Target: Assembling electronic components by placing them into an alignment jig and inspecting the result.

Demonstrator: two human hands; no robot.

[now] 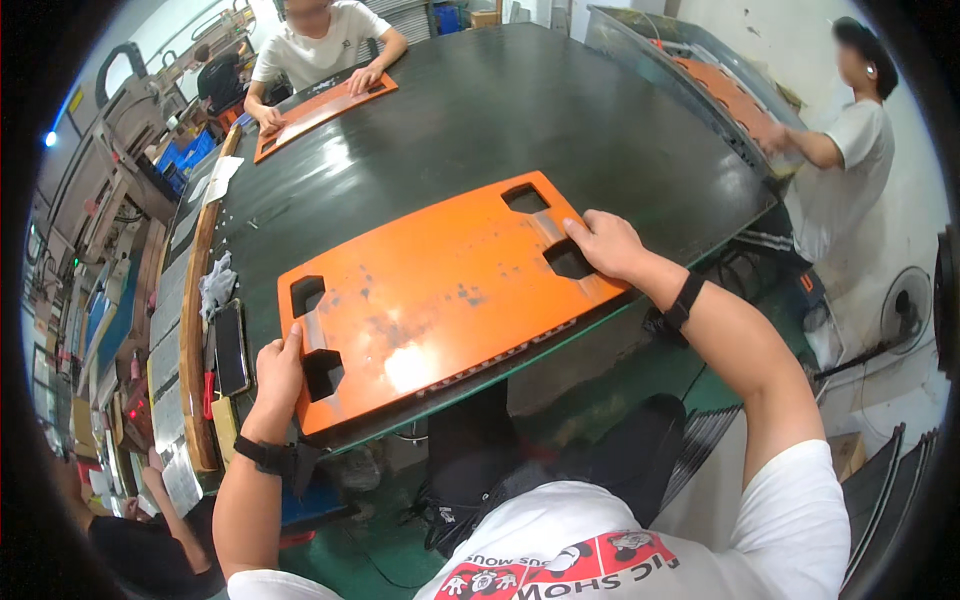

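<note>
Overhang past the dark tabletop [520, 110] edge could tip the orange cut-out panel [440, 285], since the left hand [278, 372] and right hand [605, 245] only grip its ends.

a dark rectangular phone [231, 347] with a black, unlit screen lies flat at the left edge of the table [500, 120], left of centre in the frame. a brown cardboard box [848, 452] sits on the floor at the lower right. another cardboard box [484, 17] stands at the top centre, beyond the table's far end.
</note>
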